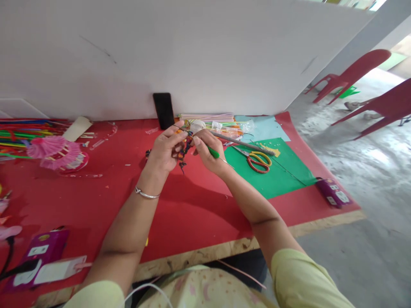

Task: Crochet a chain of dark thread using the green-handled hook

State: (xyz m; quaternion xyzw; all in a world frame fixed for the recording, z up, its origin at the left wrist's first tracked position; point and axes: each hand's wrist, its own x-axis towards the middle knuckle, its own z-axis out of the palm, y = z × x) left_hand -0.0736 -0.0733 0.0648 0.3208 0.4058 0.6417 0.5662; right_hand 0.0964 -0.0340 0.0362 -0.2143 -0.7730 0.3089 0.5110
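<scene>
Above the red table, my left hand (163,149) pinches a small dark, multicoloured piece (186,147) with orange and blue bits, its lower end hanging down. Close beside it on the right, my right hand (208,152) is closed around a tool with a green handle (213,152) and a thin metal shaft that sticks out toward my wrist. A long grey rod (242,142) reaches from behind my right hand over the green sheet. My fingertips hide part of the piece and the tool's front end.
Scissors (258,162) lie on a green sheet (272,184). A phone (163,110) leans on the white wall. A pink frilly item (58,152) and coloured sticks (16,137) are left. Purple boxes (332,192) sit at both sides; red chairs (356,72) stand beyond the red table (199,218).
</scene>
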